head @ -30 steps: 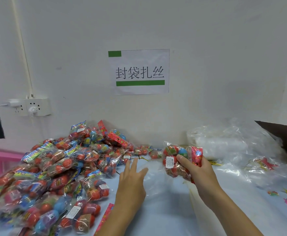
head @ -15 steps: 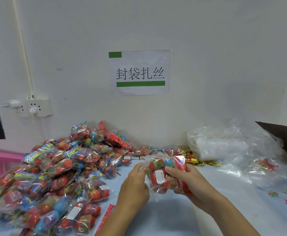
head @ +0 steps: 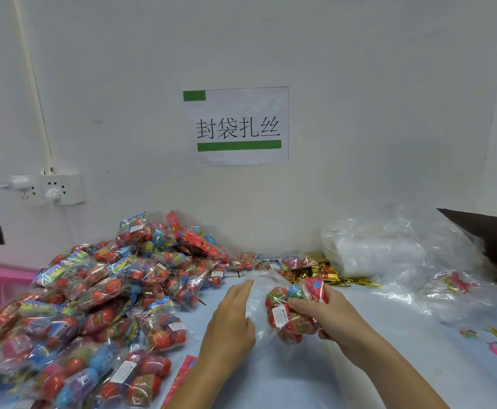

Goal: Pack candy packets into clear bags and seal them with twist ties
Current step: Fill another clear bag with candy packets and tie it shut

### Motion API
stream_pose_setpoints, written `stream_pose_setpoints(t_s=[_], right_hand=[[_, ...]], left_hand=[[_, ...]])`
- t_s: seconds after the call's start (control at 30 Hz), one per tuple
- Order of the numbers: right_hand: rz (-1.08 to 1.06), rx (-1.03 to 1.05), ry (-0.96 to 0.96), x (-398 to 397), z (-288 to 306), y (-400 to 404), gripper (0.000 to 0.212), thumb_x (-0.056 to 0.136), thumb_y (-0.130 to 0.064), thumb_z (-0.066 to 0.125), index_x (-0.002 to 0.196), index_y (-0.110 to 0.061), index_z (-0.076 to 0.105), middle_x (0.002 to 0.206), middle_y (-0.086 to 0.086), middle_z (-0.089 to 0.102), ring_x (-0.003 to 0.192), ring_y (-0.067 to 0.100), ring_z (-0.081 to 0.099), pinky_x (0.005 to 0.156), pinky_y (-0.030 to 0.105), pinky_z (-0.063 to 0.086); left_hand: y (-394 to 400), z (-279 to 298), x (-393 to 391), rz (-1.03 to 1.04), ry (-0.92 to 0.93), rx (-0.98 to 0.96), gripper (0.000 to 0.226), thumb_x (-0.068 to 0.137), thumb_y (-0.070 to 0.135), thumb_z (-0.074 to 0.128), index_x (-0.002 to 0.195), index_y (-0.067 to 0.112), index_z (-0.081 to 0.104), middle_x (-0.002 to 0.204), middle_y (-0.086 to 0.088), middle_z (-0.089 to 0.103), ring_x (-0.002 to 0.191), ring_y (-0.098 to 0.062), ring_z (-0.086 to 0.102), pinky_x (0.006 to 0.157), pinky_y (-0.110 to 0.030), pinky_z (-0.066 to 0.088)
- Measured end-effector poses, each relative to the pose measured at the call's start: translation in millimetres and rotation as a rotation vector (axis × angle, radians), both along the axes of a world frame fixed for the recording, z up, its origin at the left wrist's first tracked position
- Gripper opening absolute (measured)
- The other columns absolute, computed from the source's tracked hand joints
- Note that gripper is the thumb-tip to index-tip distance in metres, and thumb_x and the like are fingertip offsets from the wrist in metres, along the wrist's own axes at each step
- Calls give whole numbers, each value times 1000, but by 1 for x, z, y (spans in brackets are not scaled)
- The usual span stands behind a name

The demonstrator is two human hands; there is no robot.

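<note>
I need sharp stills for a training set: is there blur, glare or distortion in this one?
Head view: wide-angle bending bows the wall conduit; the candy pile smears at lower left; glare flecks the clear bag and plastic heap; wall sign sharp.
</note>
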State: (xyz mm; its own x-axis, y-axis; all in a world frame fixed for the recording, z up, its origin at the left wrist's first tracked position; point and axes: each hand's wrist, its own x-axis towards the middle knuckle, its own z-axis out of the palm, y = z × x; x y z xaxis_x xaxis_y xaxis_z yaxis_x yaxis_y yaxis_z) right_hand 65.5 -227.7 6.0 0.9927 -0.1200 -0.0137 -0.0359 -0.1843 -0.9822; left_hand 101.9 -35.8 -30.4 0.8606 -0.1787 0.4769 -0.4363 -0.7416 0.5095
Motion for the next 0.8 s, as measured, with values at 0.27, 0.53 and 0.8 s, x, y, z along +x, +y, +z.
stream_pose_setpoints(t_s=[0.27,0.53,0.8], right_hand=[[-108,-32,-30,4,-8,7,33,79,-35,81,106,-25,66,91,0,76,83,18,72,54,24,51],[-199,-9,-137,6,-14,15,30,76,-36,82,101,-25,68,90,-2,75,88,22,71,84,48,59],[-141,-52,-137,5,-17,16,30,76,-42,80,101,-31,68,92,-8,76,90,17,72,88,46,58]], left_hand=[[-15,8,-17,-87,-135,263,84,81,-4,47,147,38,19,150,17,22,125,-15,42,82,-34,52],[-22,13,-22,-82,-131,364,94,81,-8,50,155,30,7,160,9,8,138,-18,22,93,-29,46],[-20,14,-20,-177,-165,503,94,79,-7,53,155,28,10,158,12,7,138,-18,15,80,-31,52]])
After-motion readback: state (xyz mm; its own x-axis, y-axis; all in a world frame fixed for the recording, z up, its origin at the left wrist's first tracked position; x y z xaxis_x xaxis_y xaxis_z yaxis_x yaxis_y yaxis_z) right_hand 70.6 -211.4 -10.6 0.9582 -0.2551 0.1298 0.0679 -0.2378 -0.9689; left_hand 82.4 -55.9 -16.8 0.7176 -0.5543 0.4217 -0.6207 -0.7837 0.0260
